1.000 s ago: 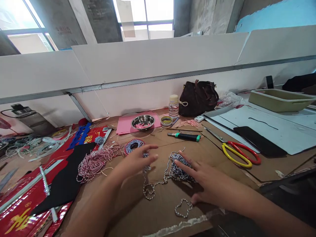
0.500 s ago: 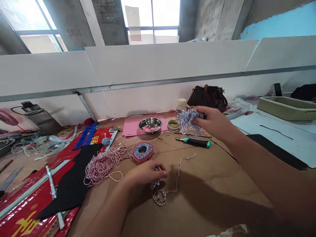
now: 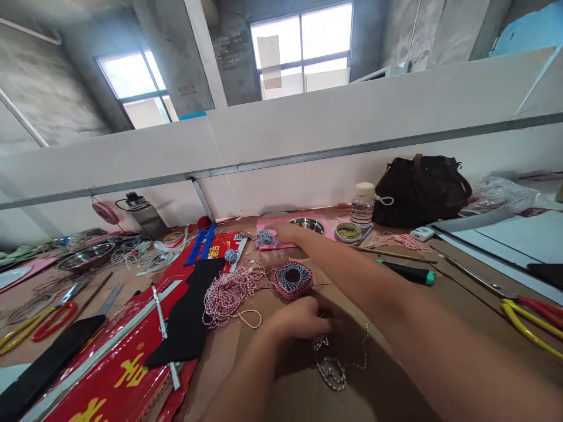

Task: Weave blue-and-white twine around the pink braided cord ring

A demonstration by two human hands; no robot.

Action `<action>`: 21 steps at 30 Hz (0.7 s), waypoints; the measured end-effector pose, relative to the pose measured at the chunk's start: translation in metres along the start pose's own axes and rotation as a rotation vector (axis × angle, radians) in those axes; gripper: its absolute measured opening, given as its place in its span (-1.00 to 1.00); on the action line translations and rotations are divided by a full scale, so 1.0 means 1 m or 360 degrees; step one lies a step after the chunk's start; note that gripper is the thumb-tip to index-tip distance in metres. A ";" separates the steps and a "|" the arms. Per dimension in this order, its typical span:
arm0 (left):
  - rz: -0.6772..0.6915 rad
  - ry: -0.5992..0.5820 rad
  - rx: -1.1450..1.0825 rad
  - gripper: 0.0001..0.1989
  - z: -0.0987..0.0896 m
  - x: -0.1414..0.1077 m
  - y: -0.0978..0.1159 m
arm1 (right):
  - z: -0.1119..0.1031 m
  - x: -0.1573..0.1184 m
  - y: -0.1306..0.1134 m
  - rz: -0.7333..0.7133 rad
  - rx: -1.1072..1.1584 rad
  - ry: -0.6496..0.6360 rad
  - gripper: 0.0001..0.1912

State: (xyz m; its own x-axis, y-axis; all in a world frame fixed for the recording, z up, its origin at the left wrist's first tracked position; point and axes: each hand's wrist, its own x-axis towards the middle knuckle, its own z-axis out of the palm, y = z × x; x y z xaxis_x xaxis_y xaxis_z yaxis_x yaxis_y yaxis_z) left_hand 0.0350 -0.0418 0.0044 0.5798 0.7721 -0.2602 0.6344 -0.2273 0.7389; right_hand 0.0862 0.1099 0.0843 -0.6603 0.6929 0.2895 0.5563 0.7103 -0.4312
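Pinches a cord bundle point(image 3: 265, 237), likely light and squashy (best gripped round the middle, prone to snagging), in the right hand point(image 3: 285, 232), left hand point(image 3: 299, 317) curled nearly closed on trailing cord point(image 3: 321, 340).

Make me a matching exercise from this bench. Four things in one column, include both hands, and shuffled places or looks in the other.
Things
1. Right hand
2. Left hand
3. Jar
4. Cutter

Places or looks
A. Black, with a green end
B. Curled at the loose dark-and-white cord, on the near side of the woven ring
C. Holding a blue-and-white cord bundle over the pink sheet
D. Cream lid, beside the dark bag

Right pairs: 1-C, 2-B, 3-D, 4-A
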 end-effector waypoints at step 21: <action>0.0524 0.1000 0.0016 -0.60 0.009 -0.005 0.021 | 0.009 -0.225 0.021 0.0764 0.1588 0.0119 -0.52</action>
State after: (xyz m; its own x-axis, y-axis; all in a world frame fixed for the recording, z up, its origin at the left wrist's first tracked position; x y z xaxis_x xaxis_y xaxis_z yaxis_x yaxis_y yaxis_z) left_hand 0.0499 -0.0559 0.0155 0.3395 0.8580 0.3854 0.4835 -0.5106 0.7110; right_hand 0.2416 -0.0321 0.0030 -0.4342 0.8991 -0.0560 0.0685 -0.0290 -0.9972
